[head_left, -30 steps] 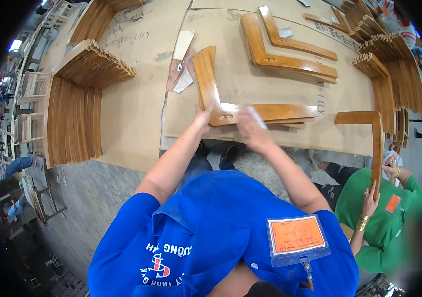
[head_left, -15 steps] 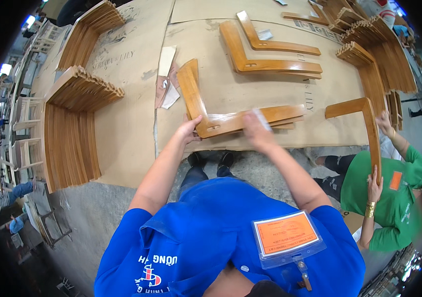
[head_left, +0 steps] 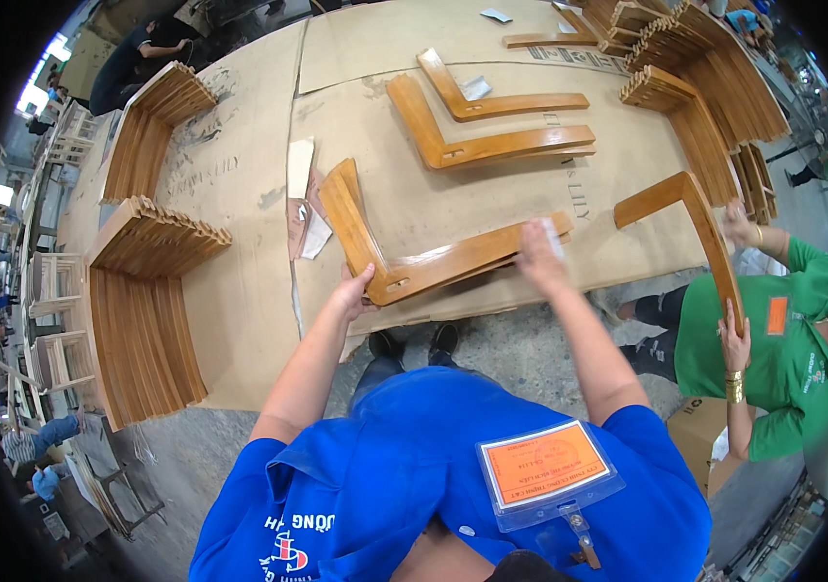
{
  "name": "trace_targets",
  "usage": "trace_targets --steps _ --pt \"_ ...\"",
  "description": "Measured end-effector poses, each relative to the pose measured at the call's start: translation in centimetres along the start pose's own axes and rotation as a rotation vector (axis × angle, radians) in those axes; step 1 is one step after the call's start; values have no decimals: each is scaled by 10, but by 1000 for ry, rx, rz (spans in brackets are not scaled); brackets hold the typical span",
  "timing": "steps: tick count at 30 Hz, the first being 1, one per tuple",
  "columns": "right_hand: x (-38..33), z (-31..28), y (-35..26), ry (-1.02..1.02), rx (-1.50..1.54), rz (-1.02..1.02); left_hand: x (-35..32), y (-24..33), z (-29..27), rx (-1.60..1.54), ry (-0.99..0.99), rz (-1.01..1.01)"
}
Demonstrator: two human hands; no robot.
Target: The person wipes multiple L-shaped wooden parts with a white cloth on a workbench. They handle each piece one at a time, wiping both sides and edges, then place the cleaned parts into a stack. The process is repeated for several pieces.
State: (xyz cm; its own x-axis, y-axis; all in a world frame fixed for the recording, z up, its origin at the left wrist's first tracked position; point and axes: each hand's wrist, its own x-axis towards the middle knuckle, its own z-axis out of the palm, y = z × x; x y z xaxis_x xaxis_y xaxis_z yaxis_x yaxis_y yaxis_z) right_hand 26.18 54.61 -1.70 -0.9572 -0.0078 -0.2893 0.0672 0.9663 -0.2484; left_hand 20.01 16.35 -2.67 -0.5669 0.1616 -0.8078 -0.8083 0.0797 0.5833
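An L-shaped brown wooden piece (head_left: 404, 254) lies on the cardboard-covered table (head_left: 239, 194) near its front edge. My left hand (head_left: 353, 290) grips the corner of that piece. My right hand (head_left: 538, 254) presses a small pale pad, blurred, onto the piece's long arm near its right end. Both of my arms come up from my blue shirt at the bottom.
Two more L-shaped pieces (head_left: 491, 145) lie further back. Stacks of wooden parts stand at the left (head_left: 147, 301) and upper right (head_left: 705, 87). Sandpaper sheets (head_left: 302, 209) lie left of my piece. A person in green (head_left: 773, 339) at the right holds another L-shaped piece (head_left: 700, 223).
My right hand has slid to the right along the long arm of the piece. My left hand has shifted onto the corner. The view has moved closer.
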Motion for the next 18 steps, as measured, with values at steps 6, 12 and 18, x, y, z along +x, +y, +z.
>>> trace_targets --steps 6,12,18 --pt "-11 31 -22 96 111 -127 -1 -2 1 61 -1 -4" --pt "-10 -18 -7 99 197 190 10 -9 -4 67 -96 -45" --pt "22 44 2 296 35 -225 7 -4 5 -27 57 83"
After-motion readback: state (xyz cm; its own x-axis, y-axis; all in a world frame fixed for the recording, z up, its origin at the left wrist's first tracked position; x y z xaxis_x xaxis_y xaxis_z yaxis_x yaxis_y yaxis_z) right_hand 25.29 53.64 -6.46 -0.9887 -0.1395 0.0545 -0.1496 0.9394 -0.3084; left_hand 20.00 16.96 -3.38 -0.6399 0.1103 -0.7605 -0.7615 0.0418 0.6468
